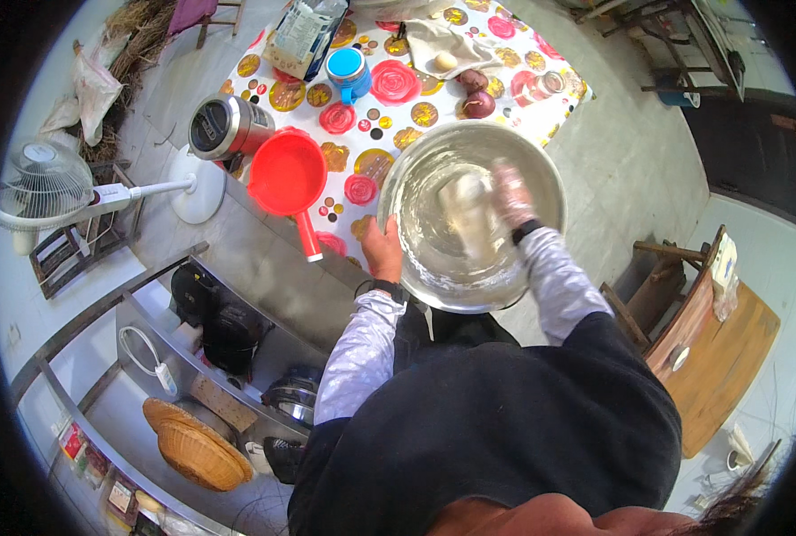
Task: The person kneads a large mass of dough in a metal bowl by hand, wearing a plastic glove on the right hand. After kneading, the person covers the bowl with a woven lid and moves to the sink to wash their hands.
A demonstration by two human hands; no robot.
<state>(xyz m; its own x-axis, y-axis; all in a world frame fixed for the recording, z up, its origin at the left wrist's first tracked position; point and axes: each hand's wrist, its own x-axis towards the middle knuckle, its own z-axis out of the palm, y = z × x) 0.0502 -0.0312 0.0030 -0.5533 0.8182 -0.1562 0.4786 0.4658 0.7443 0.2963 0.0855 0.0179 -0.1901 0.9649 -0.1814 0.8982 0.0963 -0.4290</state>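
Observation:
A wide metal basin [545,167] stands at the near edge of a table with a flowered tablecloth [394,84]. Pale dough [468,208] lies inside, blurred, and white flour residue coats the basin's wall. My left hand [382,251] grips the basin's rim at its left side, thumb over the edge. My right hand [510,194], in a clear plastic glove, is inside the basin at the right side of the dough; it is blurred, so its finger position and whether it grips the dough cannot be told.
Left of the basin are a red plastic ladle [287,174], a steel canister [230,127] and a blue mug [348,72]. Beyond it are onions [478,104], an egg [445,61] on a cloth, a glass jar [550,84] and a bag [304,40]. A wooden cabinet [726,362] stands at right.

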